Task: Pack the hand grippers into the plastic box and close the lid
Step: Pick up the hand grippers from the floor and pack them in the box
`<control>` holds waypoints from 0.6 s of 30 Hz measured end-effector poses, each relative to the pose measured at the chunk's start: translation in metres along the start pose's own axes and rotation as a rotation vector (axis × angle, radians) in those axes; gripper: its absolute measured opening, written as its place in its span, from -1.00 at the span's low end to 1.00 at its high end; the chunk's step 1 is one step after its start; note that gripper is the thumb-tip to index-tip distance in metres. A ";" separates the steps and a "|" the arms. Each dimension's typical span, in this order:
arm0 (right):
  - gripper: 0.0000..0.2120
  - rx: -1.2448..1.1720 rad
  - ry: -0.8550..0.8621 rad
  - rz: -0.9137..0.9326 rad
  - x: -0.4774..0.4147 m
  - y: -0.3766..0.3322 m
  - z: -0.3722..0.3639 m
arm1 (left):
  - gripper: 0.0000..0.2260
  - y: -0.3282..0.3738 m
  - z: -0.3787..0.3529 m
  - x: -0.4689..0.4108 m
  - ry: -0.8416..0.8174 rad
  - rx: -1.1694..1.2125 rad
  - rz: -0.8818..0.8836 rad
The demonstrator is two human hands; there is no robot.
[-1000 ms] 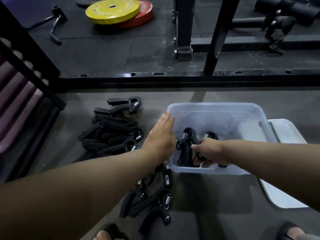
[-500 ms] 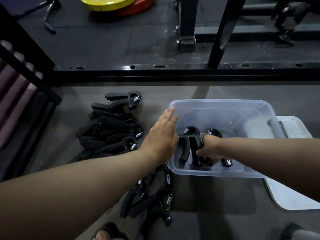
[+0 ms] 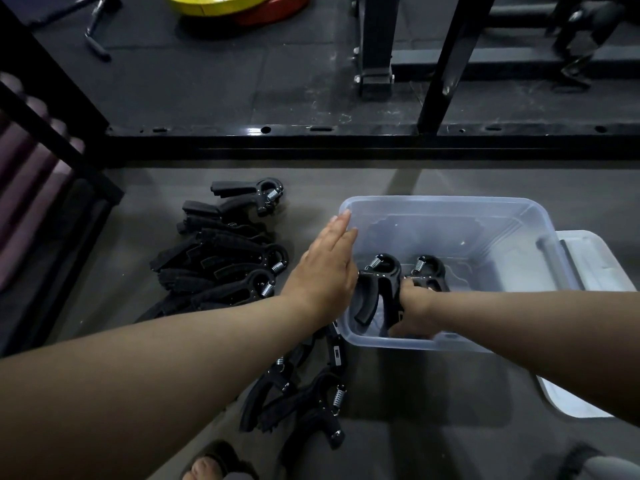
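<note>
Inside the box (image 3: 433, 201), right hand (image 3: 414, 304) clasps a gripper (image 3: 381, 271); left hand (image 3: 322, 271) rests flat against its wall. Released upright, the gripper may topple.

A gym, plainly: yellow weight plate (image 3: 214, 3) and red plate (image 3: 277, 10) lying on black rubber floor (image 3: 207, 91), bolted steel rack uprights (image 3: 375, 39), a drilled base rail (image 3: 346, 133), a heap of hand grippers (image 3: 225, 268); at the left edge, perhaps rolled purple mats (image 3: 20, 188).
</note>
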State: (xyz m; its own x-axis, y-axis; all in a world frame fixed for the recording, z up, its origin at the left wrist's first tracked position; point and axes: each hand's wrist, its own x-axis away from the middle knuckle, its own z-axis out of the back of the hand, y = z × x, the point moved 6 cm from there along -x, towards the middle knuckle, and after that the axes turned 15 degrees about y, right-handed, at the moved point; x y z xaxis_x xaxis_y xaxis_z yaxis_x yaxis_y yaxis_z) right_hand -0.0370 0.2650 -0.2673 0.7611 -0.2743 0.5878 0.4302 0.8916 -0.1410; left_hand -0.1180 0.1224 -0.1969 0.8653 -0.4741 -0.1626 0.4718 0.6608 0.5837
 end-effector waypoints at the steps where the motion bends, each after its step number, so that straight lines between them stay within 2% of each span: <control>1: -0.31 -0.030 0.038 0.036 -0.002 0.000 0.000 | -0.54 0.000 0.000 0.000 -0.003 0.001 0.000; 4: -0.39 -0.015 0.103 0.081 -0.006 0.002 -0.002 | -0.55 0.001 0.002 0.000 -0.002 0.007 -0.009; 10: -0.52 0.078 0.096 0.075 -0.012 0.007 -0.003 | -0.55 0.002 0.003 0.000 0.006 0.010 -0.011; 18: -0.55 0.207 0.077 0.125 -0.012 0.002 0.004 | -0.55 0.002 0.002 -0.001 0.019 0.006 -0.031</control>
State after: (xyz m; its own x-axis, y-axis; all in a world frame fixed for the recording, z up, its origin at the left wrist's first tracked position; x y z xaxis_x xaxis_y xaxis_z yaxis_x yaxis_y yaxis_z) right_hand -0.0474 0.2713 -0.2720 0.8405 -0.1764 0.5123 0.2274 0.9731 -0.0380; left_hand -0.1180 0.1230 -0.1941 0.8532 -0.4835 -0.1958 0.4978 0.6425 0.5826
